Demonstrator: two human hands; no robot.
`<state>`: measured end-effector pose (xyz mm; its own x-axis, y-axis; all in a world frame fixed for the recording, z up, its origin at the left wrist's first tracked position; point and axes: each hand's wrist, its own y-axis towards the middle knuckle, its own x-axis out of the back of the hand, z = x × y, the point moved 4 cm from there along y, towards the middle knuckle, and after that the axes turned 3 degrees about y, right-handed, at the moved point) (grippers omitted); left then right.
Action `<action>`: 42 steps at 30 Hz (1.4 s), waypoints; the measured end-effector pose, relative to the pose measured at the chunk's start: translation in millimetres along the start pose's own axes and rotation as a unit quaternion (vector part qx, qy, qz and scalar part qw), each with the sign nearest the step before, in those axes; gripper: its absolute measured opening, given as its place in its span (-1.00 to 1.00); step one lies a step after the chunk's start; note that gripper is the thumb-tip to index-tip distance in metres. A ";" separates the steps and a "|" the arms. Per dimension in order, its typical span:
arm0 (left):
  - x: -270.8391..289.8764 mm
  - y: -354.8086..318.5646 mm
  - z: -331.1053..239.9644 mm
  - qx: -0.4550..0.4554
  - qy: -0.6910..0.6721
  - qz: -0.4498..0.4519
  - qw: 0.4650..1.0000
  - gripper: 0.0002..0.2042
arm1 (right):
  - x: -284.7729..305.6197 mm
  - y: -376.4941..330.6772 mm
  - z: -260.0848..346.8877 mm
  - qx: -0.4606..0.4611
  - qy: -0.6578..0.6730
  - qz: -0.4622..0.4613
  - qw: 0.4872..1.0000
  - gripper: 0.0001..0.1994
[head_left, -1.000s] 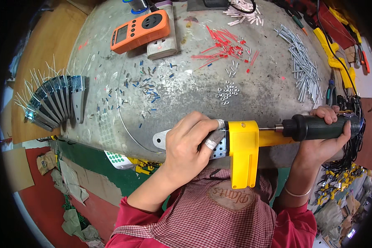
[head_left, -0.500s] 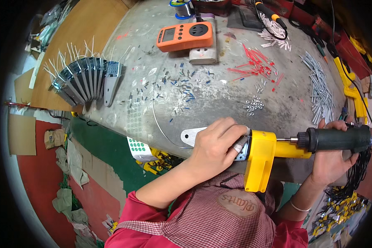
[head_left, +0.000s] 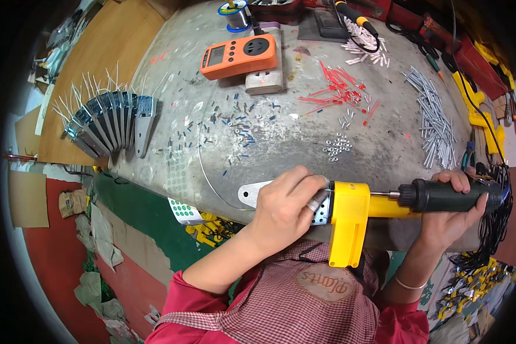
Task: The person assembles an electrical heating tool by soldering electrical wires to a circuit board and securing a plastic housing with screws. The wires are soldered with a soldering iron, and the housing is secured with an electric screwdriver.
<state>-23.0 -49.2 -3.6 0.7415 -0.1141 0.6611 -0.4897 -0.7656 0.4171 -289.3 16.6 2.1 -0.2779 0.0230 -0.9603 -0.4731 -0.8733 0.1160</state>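
My left hand (head_left: 284, 203) is closed around a grey metal bracket (head_left: 251, 194) whose rounded, drilled end sticks out to the left. A yellow plastic housing (head_left: 350, 223) sits against the bracket's other end, just right of my fingers. A dark electric screwdriver (head_left: 450, 195) lies level in my right hand (head_left: 447, 221), with fingers over its top and the palm below. Its thin steel bit points left into the housing's side; the tip is hidden there. A thin pale wire (head_left: 207, 178) curves over the table to the bracket.
On the table (head_left: 281, 146) lie small nuts (head_left: 337, 147), red LEDs (head_left: 344, 89), long screws (head_left: 433, 123) and scattered tiny sleeves. An orange power meter (head_left: 238, 56) stands on a socket strip (head_left: 265, 82). Several finished-looking brackets (head_left: 112, 123) stand fanned at left. A soldering iron (head_left: 355, 19) rests at the back.
The view has shifted slightly, so the table's things appear a little farther left. My right fingers have curled more closely around the screwdriver. My left hand keeps its hold on the bracket.
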 end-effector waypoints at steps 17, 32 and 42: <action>-6.6 61.6 0.9 -0.199 0.295 0.164 0.920 -0.88 | -3.3 -5.2 14.8 -0.061 0.018 0.034 0.997 -0.08; 20.8 37.4 -0.9 -0.039 0.118 0.109 0.986 -0.85 | 8.2 -1.3 6.6 0.019 -0.059 -0.019 0.998 -0.50; 3.9 -3.2 4.0 0.010 -0.001 -0.030 0.999 -0.84 | 2.5 3.5 0.1 0.008 -0.003 0.001 1.000 -0.64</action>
<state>-16.7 -49.7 -4.8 0.7704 -0.0683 0.6339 -0.4350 -0.7832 0.4442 -291.7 13.6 0.1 -0.2837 0.0243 -0.9586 -0.4852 -0.8659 0.1216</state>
